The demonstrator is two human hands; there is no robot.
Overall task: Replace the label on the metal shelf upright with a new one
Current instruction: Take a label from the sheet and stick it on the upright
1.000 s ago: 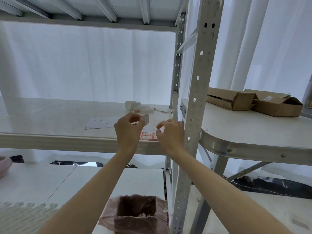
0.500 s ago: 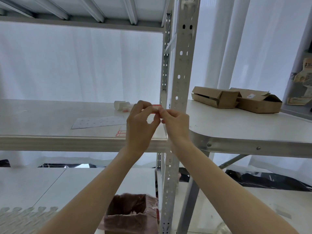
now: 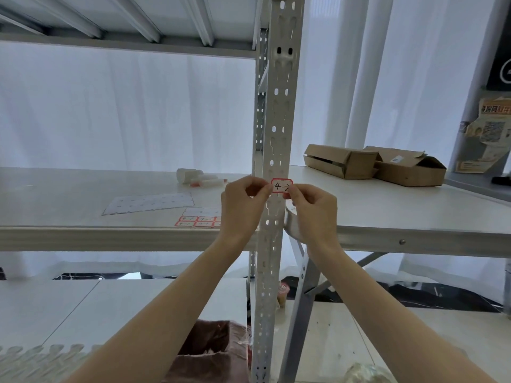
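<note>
A small white label with a red border and the handwritten text "4-2" sits against the front face of the perforated metal shelf upright, just above shelf level. My left hand pinches its left edge and my right hand pinches its right edge; my fingers cover both ends. A sheet of several more red-bordered labels lies on the shelf board left of the upright.
A used backing sheet and white rolled scraps lie on the shelf. Two open cardboard boxes rest on the table to the right. A bin with a pinkish bag stands below.
Both hands lifted from the label sheet on the shelf and carried one label rightward to the upright's front face, where it now faces me.
</note>
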